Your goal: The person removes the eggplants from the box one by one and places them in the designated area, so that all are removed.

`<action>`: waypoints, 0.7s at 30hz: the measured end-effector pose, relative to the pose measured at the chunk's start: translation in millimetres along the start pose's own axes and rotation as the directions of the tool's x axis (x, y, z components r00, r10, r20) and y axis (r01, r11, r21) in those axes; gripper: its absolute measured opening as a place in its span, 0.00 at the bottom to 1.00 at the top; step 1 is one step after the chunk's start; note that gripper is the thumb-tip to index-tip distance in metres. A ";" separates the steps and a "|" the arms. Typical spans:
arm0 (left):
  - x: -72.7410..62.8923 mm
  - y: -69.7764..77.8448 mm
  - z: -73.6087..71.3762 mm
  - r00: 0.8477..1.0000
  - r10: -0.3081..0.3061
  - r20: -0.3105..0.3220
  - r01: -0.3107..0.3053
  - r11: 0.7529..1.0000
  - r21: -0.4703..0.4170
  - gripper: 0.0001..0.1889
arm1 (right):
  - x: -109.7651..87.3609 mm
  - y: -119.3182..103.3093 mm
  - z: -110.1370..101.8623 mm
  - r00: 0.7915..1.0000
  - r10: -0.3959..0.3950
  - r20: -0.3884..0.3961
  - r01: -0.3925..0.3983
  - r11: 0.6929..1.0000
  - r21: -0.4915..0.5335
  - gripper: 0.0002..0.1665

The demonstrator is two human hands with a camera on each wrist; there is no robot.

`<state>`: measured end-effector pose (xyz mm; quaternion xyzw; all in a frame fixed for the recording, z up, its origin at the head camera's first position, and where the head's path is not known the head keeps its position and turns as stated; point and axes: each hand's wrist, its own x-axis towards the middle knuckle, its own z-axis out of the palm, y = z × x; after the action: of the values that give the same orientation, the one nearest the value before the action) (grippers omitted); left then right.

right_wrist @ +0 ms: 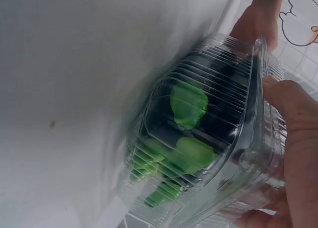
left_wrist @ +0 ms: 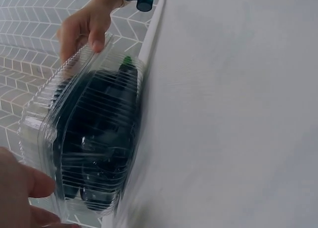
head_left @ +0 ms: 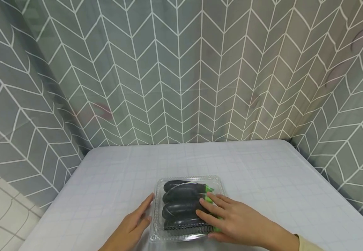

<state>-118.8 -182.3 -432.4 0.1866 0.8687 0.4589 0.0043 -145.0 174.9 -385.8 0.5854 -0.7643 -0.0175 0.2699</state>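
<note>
A clear plastic clamshell box (head_left: 158,195), its lid down, lies on the table with several dark eggplants (head_left: 181,209) inside. Their green stem ends (right_wrist: 189,106) point toward the box's right side, showing through the ribbed wall in the right wrist view. My left hand (head_left: 131,226) is beside the box's left edge, fingertips at the rim; whether they touch it I cannot tell. Spread over the right part of the lid, my right hand (head_left: 235,219) rests with fairly straight fingers, its thumb (right_wrist: 285,96) by the rim.
A white cloth with faint grid lines covers the table (head_left: 112,170). Grey patterned curtains (head_left: 181,69) hang behind and on both sides. White floor tiles (head_left: 2,216) show at the lower left. A small brown speck (right_wrist: 52,124) marks the cloth in the right wrist view.
</note>
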 end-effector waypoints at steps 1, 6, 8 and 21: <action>-0.7 0.1 1.0 1.000 0.018 -0.024 -0.018 1.000 -0.006 0.31 | 0.4 -0.1 0.5 1.000 -0.007 -0.004 0.007 1.000 -0.012 0.35; -2.5 1.7 5.5 0.950 0.276 -0.145 -0.268 0.960 0.076 0.33 | 4.0 -0.5 1.4 0.998 -0.044 -0.034 0.041 0.996 -0.076 0.31; -3.5 6.4 6.8 0.919 0.369 -0.142 -0.341 0.922 0.185 0.36 | 5.9 -0.8 0.2 0.998 -0.049 -0.032 0.046 0.995 -0.087 0.29; -7.3 36.5 20.3 0.916 0.401 -0.025 -0.294 0.711 0.639 0.50 | 11.9 -4.3 -8.0 0.998 -0.009 0.068 0.013 0.998 -0.058 0.38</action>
<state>-96.6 -149.9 -416.1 0.2999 0.9170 0.1518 -0.2148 -139.7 165.1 -375.7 0.5806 -0.7689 -0.0613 0.2607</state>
